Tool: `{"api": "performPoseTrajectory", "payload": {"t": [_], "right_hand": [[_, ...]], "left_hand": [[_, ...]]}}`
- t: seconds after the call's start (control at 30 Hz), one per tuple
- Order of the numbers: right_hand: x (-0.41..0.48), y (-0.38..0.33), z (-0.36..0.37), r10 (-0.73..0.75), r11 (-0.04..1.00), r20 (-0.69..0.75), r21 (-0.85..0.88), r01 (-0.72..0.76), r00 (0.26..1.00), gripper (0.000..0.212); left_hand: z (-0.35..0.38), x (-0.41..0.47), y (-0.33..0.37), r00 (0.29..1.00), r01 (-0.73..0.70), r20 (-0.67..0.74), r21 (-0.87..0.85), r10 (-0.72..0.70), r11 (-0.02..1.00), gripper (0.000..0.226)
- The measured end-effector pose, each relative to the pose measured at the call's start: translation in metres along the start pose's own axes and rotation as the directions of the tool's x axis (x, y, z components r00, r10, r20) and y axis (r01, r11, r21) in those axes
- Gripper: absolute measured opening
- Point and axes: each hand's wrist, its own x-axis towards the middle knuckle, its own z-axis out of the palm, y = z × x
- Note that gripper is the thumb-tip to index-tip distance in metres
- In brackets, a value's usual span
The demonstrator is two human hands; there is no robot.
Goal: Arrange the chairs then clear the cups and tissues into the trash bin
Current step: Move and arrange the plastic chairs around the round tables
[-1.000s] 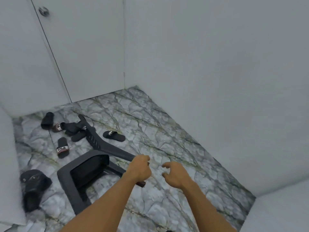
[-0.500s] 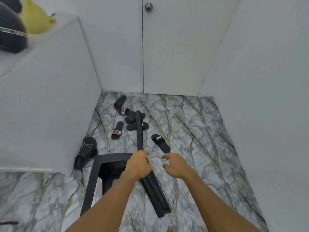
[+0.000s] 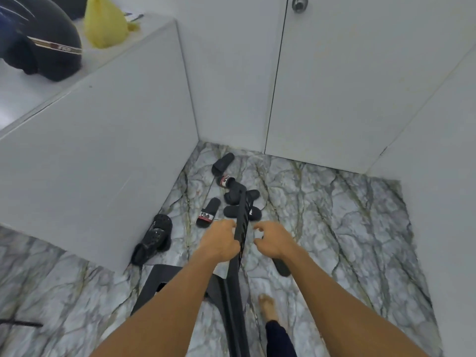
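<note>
Head view: my left grip (image 3: 219,243) is curled round the thin edge of the black chair (image 3: 233,300), with the knuckles toward me. My right grip (image 3: 273,240) sits just beside the same edge on the other side. Its fingers (image 3: 258,228) are loosely bent and close on nothing, with a sliver of floor showing between them and the plastic. The chair is turned edge-on to me, and its slotted back runs away from my grips. Its dark frame shows lower left under my left forearm. I cannot tell which parts of it touch the marble floor (image 3: 347,228).

The far tip of the chair back reaches over a scatter of black slippers (image 3: 242,212). One slipper with a red and white band (image 3: 207,214) lies just left of my left grip, and another slipper (image 3: 282,267) pokes out from under my right wrist. A pair of black shoes (image 3: 154,238) rests against the foot of the white worktop (image 3: 103,150) on my left. On top of the worktop are a dark helmet (image 3: 43,45) and a yellow bag (image 3: 105,21). Beyond the slippers is a white door (image 3: 347,86) with a round knob (image 3: 298,3). My bare foot (image 3: 268,306) stands on the marble just right of the chair.
</note>
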Motion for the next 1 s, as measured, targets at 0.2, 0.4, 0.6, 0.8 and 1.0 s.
{"api": "performPoseTrajectory", "payload": {"t": [0.2,0.4,0.6,0.8,1.0], "right_hand": [[0.183,0.06,-0.029,-0.01,1.0,0.111,0.006,0.009,0.994,0.032],[0.327,0.12,-0.019,0.001,0.999,0.148,0.04,-0.007,0.989,0.039],[0.415,0.176,0.013,0.039,0.996,0.176,0.066,-0.051,0.984,0.038],[0.463,0.199,0.037,0.051,0.997,0.188,0.049,-0.061,0.981,0.036],[0.48,0.191,0.055,0.031,0.999,0.195,0.035,-0.038,0.98,0.042]], "left_hand": [[0.033,0.182,-0.004,0.987,0.138,0.071,0.039,-0.141,0.99,0.059],[0.081,0.341,-0.022,0.984,0.112,0.118,0.144,-0.13,0.983,0.036],[0.134,0.464,-0.056,0.977,0.192,0.081,0.095,-0.2,0.977,0.051],[0.172,0.52,-0.093,0.96,0.264,0.086,0.025,-0.265,0.964,0.043],[0.176,0.518,-0.099,0.98,0.198,0.033,-0.09,-0.196,0.976,0.014]]}}
